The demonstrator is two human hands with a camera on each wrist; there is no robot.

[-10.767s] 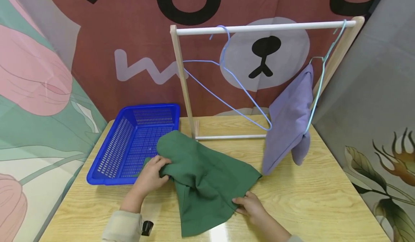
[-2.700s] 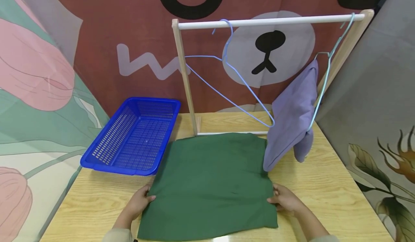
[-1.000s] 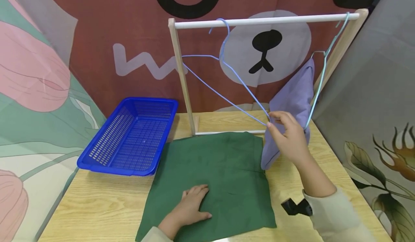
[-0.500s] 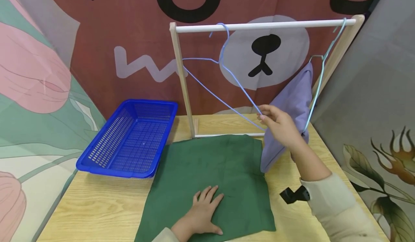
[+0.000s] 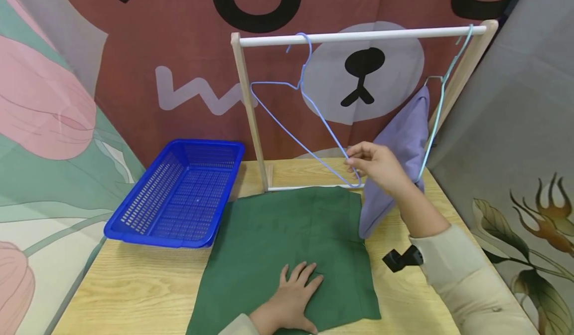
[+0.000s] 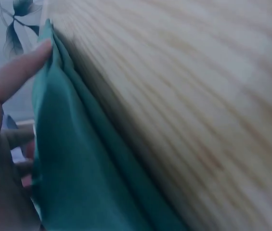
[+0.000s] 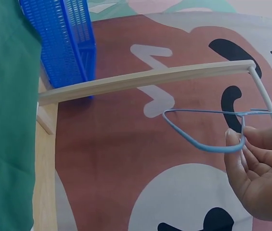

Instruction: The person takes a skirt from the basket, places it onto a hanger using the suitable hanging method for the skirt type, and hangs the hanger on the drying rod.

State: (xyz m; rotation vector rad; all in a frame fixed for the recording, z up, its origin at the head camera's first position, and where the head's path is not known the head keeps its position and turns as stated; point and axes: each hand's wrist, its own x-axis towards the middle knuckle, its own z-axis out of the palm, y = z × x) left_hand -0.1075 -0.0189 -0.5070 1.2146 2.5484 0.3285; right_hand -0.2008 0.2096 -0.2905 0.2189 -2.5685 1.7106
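A green cloth (image 5: 269,235) lies spread on the table, and my left hand (image 5: 291,297) rests on it with fingers apart. The left wrist view shows the cloth (image 6: 78,139) close up, its edge layered, with the thumb along it. A blue-violet clothes hanger (image 5: 310,51) hooks over the rack's white top bar (image 5: 390,34). My right hand (image 5: 376,163) pinches the hanger near its right end. In the right wrist view, thumb and finger meet on the hanger (image 7: 217,149).
A blue plastic basket (image 5: 193,200) sits at the left, holding nothing. On the rack's right side a purple cloth (image 5: 399,130) hangs from a teal hanger (image 5: 457,58), just behind my right forearm. A printed backdrop stands behind the rack.
Earlier the cloth was crumpled partly over the basket; both hands spread it flat. My left hand then moved onto its middle. The right hand took the hanger and swung its end left.
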